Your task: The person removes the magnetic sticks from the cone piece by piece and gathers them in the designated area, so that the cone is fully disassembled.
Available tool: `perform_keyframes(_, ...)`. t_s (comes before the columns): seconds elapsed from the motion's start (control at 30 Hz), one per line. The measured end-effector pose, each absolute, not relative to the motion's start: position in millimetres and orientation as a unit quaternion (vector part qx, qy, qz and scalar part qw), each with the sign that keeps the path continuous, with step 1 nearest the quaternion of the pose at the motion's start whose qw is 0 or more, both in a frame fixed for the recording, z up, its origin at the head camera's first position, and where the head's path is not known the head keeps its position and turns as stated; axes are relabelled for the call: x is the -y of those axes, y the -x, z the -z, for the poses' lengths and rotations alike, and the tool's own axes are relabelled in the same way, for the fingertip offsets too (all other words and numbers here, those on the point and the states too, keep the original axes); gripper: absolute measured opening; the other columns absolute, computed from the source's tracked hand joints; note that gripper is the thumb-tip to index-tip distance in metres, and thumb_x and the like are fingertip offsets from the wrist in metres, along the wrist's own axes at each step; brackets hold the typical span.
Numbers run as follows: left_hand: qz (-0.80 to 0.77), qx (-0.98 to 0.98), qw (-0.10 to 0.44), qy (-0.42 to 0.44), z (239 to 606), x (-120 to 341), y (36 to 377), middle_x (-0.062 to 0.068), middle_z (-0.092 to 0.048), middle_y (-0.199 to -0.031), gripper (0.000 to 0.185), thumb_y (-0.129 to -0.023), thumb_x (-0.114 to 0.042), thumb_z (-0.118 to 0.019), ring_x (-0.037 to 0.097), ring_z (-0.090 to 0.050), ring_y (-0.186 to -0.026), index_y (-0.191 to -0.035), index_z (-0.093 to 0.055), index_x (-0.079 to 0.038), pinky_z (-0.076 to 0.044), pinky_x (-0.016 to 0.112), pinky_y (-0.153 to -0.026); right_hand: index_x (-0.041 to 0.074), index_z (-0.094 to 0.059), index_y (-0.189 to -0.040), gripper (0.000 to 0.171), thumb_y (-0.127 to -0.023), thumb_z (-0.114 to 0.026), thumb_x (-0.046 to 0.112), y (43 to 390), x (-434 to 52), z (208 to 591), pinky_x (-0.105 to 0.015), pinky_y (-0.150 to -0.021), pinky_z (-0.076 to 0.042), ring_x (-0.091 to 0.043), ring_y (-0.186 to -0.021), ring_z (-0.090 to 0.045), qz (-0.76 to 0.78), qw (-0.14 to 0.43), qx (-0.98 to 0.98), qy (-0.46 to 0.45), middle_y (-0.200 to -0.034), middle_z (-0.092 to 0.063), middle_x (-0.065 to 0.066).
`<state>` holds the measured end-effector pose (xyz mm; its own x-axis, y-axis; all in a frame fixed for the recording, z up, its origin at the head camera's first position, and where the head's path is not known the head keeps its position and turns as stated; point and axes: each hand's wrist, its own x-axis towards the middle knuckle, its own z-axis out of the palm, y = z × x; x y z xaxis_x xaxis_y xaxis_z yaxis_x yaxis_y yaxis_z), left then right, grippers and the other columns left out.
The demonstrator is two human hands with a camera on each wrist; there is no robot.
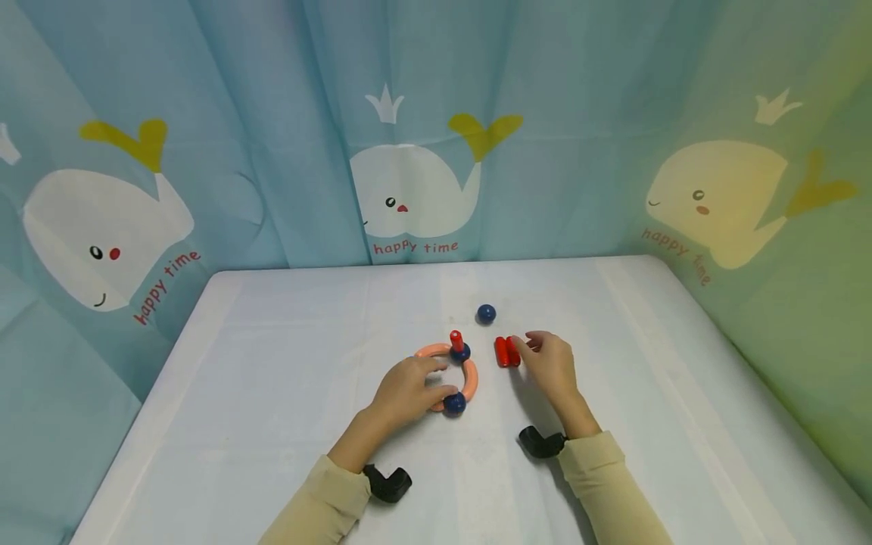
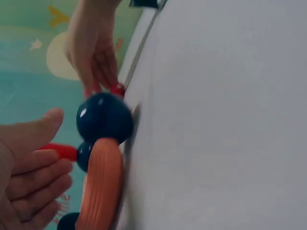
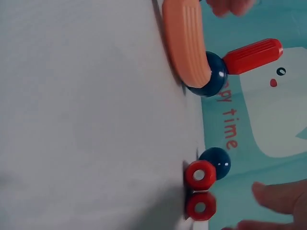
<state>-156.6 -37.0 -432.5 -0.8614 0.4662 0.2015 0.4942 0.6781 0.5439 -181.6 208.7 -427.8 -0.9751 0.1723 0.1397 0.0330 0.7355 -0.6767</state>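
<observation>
— What's nearest on the desk [image 1: 272, 393]?

— The left hand [image 1: 406, 387], fingers curled around the orange ring [image 1: 470, 376] with its blue balls [image 1: 454, 403].

— And at three o'clock of that?

— The right hand [image 1: 550, 362], fingertips pinching two red pegs [image 1: 507, 351]. A loose blue ball [image 1: 486, 313] lies beyond, at twelve.

On the surface [image 1: 286, 356], the ring of curved pieces and balls [image 1: 470, 377] lies under the left hand [image 1: 405, 387], a short rod [image 1: 456, 341] upright on its far ball. Right of it lie two rods [image 1: 507, 351], touching the right hand [image 1: 550, 363]. A loose ball [image 1: 486, 313] sits behind them.
</observation>
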Motion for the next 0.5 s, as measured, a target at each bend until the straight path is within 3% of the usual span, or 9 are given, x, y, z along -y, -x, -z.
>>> perform_keyframes(0.17,0.302,0.921,0.051,0.241,430.1,32.6,179.8,0.003,-0.061,-0.116,0.049,-0.079,-0.038,-0.071,0.020,-0.054,-0.110,-0.118,-0.063,-0.008,-0.041,0.034,-0.093,-0.006,-0.062,-0.110,0.038,-0.083,-0.069,0.020,185.6,-195.1,426.6,-0.040,-0.077,-0.049,-0.028,-0.085,-0.061,-0.428,0.134,0.894,0.008,-0.095,-0.065,-0.018)
perform_keyframes(0.5,0.334,0.904,0.017,0.266,435.5,22.4,207.0,0.005,-0.060,-0.117,0.051,-0.078,-0.036,-0.073,0.021,-0.052,-0.112,-0.119,-0.061,-0.008,-0.039,0.034,-0.095,-0.009,-0.058,-0.115,0.043,-0.078,-0.073,0.007,181.1,-161.2,424.5,-0.044,-0.085,-0.046,-0.033,-0.097,-0.059,-0.535,0.092,0.832,-0.115,-0.103,-0.063,-0.023)
